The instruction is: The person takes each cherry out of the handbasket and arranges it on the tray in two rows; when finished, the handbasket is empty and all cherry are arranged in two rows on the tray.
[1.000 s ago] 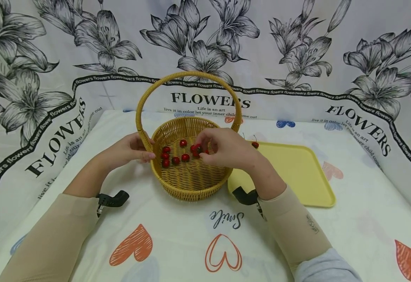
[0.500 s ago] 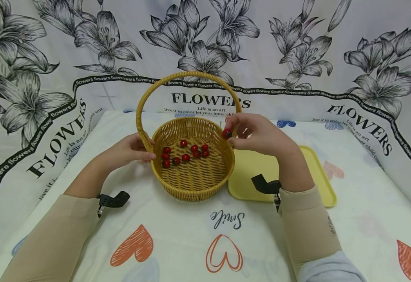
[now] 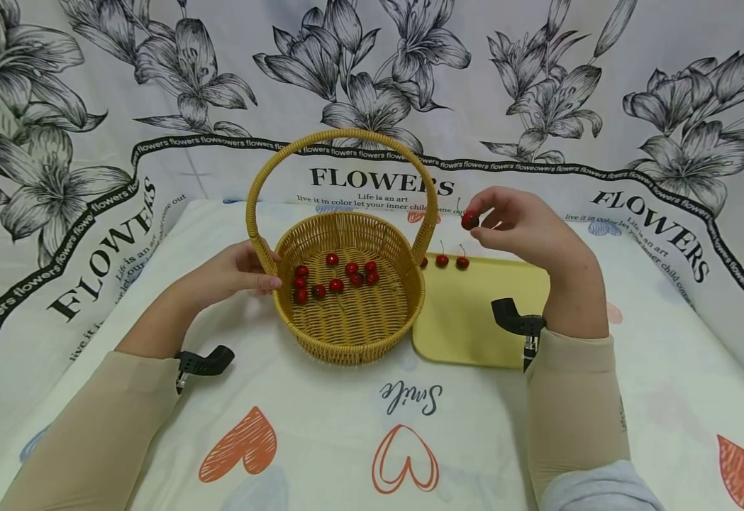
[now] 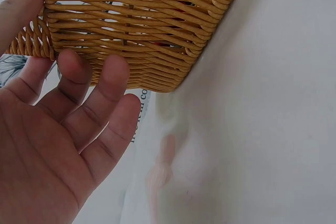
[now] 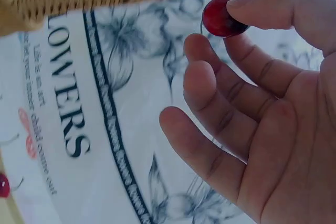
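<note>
My right hand [image 3: 528, 231] holds a red cherry [image 3: 470, 219] in the air over the back of the yellow tray [image 3: 474, 319]. In the right wrist view the thumb and index finger pinch this cherry [image 5: 216, 17], and the other fingers are spread loosely. My left hand [image 3: 225, 273] grips the left side of the wicker basket [image 3: 346, 353] at the foot of its handle. Seen from the left wrist, thumb and index finger pinch the basket edge, while the remaining fingers curl beside the woven wall [image 4: 131, 19]. Several cherries [image 3: 336, 285] lie on the basket floor.
Along the tray's back edge sit a few cherries with stems [image 3: 442, 260], one partly hidden behind the basket. The tall arched handle [image 3: 346, 133] rises over the basket. A white cloth with printed hearts [image 3: 405, 458] covers the table, and a flower-printed curtain [image 3: 372, 106] hangs behind.
My right hand has lifted a cherry out of the basket and carried it right, past the handle, to above the tray. The left hand and basket have stayed put.
</note>
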A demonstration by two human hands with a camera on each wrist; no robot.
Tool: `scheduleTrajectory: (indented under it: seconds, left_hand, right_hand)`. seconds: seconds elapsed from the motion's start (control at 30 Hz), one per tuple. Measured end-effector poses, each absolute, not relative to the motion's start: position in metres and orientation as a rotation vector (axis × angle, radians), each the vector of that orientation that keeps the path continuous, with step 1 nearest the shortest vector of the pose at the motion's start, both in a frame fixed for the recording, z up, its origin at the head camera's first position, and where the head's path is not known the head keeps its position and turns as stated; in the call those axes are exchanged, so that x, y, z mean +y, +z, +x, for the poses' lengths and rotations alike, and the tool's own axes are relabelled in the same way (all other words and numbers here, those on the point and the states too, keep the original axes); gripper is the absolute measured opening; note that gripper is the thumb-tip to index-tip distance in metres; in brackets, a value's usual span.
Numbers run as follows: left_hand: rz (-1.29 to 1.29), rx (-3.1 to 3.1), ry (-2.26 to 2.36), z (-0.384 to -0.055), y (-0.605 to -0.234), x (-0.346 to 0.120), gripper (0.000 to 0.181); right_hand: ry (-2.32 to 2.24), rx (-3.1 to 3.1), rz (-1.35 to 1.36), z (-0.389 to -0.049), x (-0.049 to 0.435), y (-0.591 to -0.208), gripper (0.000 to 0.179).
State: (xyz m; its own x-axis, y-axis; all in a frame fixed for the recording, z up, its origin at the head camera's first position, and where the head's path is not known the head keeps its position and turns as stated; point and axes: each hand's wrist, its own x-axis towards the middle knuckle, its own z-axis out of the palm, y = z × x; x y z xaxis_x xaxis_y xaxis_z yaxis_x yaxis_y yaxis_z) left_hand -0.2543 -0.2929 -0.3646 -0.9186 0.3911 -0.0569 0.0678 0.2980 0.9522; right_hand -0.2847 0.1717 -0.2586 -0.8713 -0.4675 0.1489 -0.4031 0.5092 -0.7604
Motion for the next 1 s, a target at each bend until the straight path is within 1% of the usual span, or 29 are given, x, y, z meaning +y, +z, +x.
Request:
scheduleTrajectory:
  seconds: [0.17,0.37,0.57,0.73,1.0]
  left_hand:
    - [0.414,2.310,1.646,-0.253,-0.364,-0.294,0.044]
    - [0.429,2.292,1.660,-0.253,-0.365,-0.295,0.043]
    - [0.439,2.301,1.658,-0.254,-0.365,-0.294,0.043]
    - [0.436,2.298,1.655,-0.254,-0.366,-0.294,0.044]
    - [0.455,2.279,1.665,-0.256,-0.367,-0.294,0.042]
  right_hand:
    - [-1.390,2.630,-0.610,-0.305,0.191,-0.273,0.024]
    - [-1.340,2.662,-0.461,-0.324,0.206,-0.293,0.029]
    - [-1.266,2.682,-0.383,-0.340,0.217,-0.314,0.031]
    - [-1.195,2.682,-0.340,-0.349,0.225,-0.332,0.029]
    - [-0.888,2.703,-0.308,-0.357,0.228,-0.352,0.028]
